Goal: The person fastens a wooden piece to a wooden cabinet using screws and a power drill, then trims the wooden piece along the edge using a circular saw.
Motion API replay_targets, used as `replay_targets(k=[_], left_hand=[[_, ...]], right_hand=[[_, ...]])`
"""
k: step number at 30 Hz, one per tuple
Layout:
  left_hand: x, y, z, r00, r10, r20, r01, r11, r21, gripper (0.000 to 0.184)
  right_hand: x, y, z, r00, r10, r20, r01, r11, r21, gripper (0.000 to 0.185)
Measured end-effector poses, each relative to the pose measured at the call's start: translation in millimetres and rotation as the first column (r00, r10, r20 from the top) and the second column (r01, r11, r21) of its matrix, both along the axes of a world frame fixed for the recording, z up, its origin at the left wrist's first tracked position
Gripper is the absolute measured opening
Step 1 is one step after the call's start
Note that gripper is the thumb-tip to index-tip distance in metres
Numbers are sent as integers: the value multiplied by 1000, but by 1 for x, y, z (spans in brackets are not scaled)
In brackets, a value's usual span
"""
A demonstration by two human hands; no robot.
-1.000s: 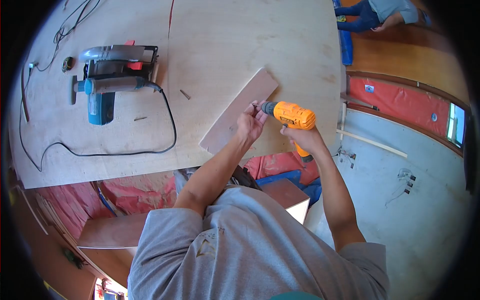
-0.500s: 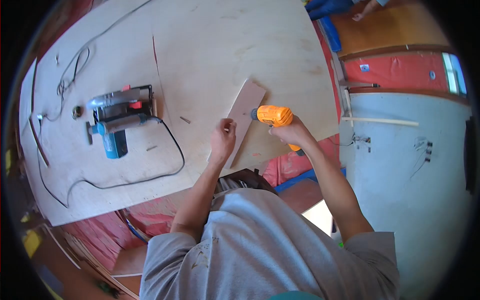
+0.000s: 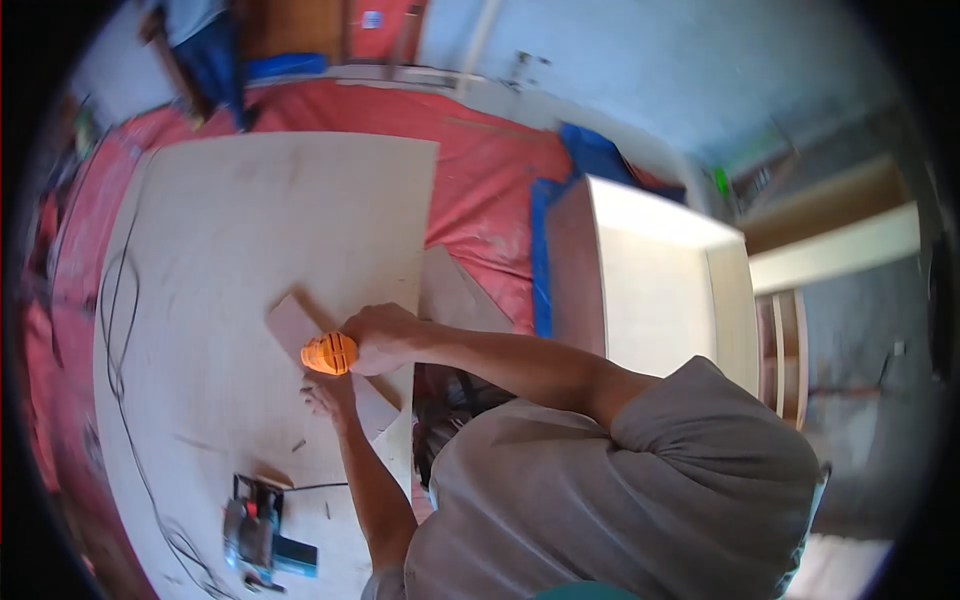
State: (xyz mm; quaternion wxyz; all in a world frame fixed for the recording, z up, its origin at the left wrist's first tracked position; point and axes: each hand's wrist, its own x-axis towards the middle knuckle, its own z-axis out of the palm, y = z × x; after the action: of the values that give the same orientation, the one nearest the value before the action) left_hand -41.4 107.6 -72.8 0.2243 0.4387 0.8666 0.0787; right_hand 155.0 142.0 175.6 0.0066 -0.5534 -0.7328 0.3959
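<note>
My right hand [image 3: 382, 336] is wrapped round an orange power drill [image 3: 330, 353], seen from its rear end, above a narrow board [image 3: 292, 318]. The drill's front end and bit are hidden under its body. Against the drill's near side, my left hand [image 3: 330, 394] is over the same board with fingers curled. Its thumb and forefinger tips are partly covered by the drill, so whatever they pinch cannot be made out. The board lies at a slant on a large pale wooden sheet [image 3: 220, 260], close to the sheet's right edge.
A teal circular saw [image 3: 262, 535] sits on the sheet at lower left, near small loose bits. A dark cable [image 3: 120, 330] runs along the left side. Red covering [image 3: 480, 180] spreads beyond, with an open wooden cabinet box [image 3: 575, 260] at right. Another person [image 3: 205, 50] stands upper left.
My view has swung to the right, bringing the cabinet box into sight and shifting the saw to lower left. Both hands are now closer together, with the drill directly over the board.
</note>
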Motion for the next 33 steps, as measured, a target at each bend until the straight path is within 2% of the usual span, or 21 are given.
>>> replay_targets(k=[3,5,6,8,10,12,14,16,17,19,20,22,23,24,26,27,28,29,30,32,33], left_hand=[[3,-1,28,999,-30,30,32,997,-73,124],[4,2,32,993,-119,-10,118,990,-71,119],[3,3,30,987,-155,-28,153,986,-65,118],[-8,8,0,993,-33,-115,35,999,23,104],[-12,17,14,999,29,37,-30,999,28,79],[-28,20,-9,980,-88,180,54,981,186,52],[-31,23,-20,807,-135,575,-13,969,246,40],[-9,23,12,824,-40,565,-37,992,124,39],[-3,19,20,830,-73,553,-2,991,134,39],[27,10,39,670,-167,723,-6,973,230,48],[52,6,50,676,-192,712,19,970,243,48],[123,-9,111,582,-58,811,-71,990,121,53],[127,1,95,590,-121,798,15,990,139,57],[154,9,94,661,-182,728,101,983,154,56],[213,15,101,672,-287,683,204,958,202,55],[243,21,105,666,-305,681,219,952,212,55],[270,30,110,637,-371,676,311,926,216,51],[295,39,115,604,-435,668,401,890,218,46],[316,48,120,599,-452,661,417,881,225,46],[356,71,123,591,-543,597,569,805,169,44],[375,83,116,584,-565,583,591,788,172,44]], right_hand=[[50,-46,-8,981,-154,-117,160,986,45,31],[92,-76,-26,969,-235,-70,239,970,48,31],[113,-90,-41,959,-282,-15,282,959,-5,32],[154,-123,-51,902,-428,61,431,900,-70,37],[194,-164,-59,813,-581,43,582,812,-51,43],[234,-206,-74,715,-698,-38,698,716,-15,46],[272,-243,-81,618,-780,-101,782,623,-26,47],[310,-274,-80,480,-874,-71,861,485,-149,46],[326,-293,-90,449,-889,-86,875,458,-157,46],[364,-316,-109,335,-940,-58,926,340,-161,42],[386,-327,-114,313,-947,-75,932,322,-169,42],[429,-344,-98,269,-963,-31,936,269,-226,36],[446,-355,-89,243,-969,-45,940,246,-237,36],[468,-365,-82,238,-971,-23,939,236,-250,36],[496,-389,-80,219,-976,-11,942,215,-258,36],[508,-402,-85,87,-996,-33,975,92,-202,36],[520,-415,-92,-46,-997,-60,988,-36,-151,37],[531,-430,-103,-85,-996,-19,975,-80,-207,41],[539,-445,-114,-103,-994,-29,973,-94,-212,41],[550,-470,-138,-236,-971,-40,902,-203,-382,47],[553,-481,-135,-265,-964,-16,905,-243,-348,47]])
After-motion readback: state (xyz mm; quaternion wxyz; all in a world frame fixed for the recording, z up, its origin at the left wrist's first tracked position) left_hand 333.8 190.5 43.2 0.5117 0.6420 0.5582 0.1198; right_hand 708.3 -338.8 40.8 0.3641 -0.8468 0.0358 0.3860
